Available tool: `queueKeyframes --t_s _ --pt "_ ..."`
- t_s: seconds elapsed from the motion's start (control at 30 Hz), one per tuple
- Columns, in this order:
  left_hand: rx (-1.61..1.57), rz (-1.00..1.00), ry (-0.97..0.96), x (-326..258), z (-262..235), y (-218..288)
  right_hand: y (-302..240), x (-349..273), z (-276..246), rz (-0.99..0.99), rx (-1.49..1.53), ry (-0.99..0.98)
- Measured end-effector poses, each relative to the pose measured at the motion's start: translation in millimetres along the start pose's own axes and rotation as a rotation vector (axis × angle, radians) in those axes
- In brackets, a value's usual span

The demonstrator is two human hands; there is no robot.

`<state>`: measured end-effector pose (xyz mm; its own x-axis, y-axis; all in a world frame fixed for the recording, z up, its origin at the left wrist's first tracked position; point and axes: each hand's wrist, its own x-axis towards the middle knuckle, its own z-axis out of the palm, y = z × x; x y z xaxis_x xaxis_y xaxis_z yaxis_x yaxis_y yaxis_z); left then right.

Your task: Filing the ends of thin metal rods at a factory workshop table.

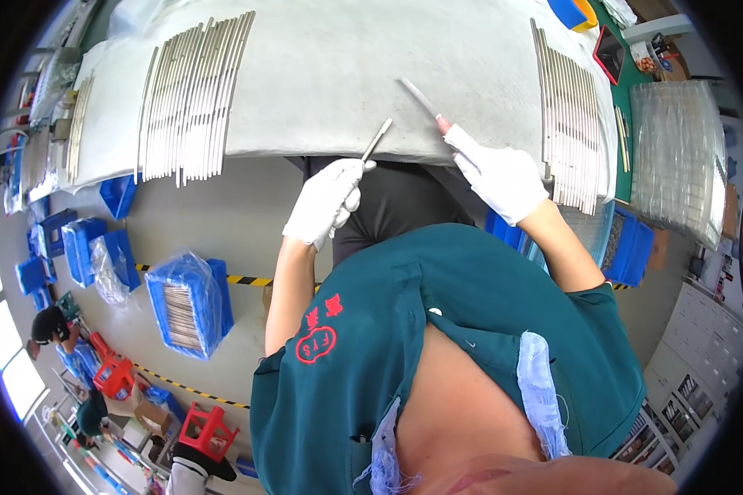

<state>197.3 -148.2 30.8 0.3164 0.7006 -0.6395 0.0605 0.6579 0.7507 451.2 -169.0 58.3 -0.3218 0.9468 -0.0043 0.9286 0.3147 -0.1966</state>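
Note:
My left hand (328, 198), in a white glove, is closed around a short metal rod (378, 138) that points up and to the right past the table's near edge. Across from it, my right hand (500, 175), also gloved in white, pinches a slim pale stick (419, 97), slightly blurred, slanting up and left over the cloth. Something pinkish shows where the fingers meet the stick; whether it is bare fingertips or a handle I cannot make out. The rod and the stick are apart. How far each runs inside its hand is hidden.
A pale cloth covers the table (322, 74). Rows of thin metal rods lie at its left (191, 99) and right (571, 124). A red-edged device (609, 54) and a plastic-wrapped stack (677, 157) are farther right. Wrapped blue bins (223, 301) stand on the floor; people work at lower left.

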Motion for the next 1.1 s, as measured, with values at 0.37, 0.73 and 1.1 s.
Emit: queueKeyframes --t_s 0.37,0.73,1.1 --pt "-0.017 0.055 0.099 6 0 -3 -5 -10 -10 -0.157 0.054 -0.169" --pt "0.85 0.628 0.195 11 -3 -28 -8 -11 -4 -0.121 -0.044 -0.228" --pt "0.716 0.612 0.227 8 1 -25 -8 -15 -5 -0.124 -0.069 -0.24"
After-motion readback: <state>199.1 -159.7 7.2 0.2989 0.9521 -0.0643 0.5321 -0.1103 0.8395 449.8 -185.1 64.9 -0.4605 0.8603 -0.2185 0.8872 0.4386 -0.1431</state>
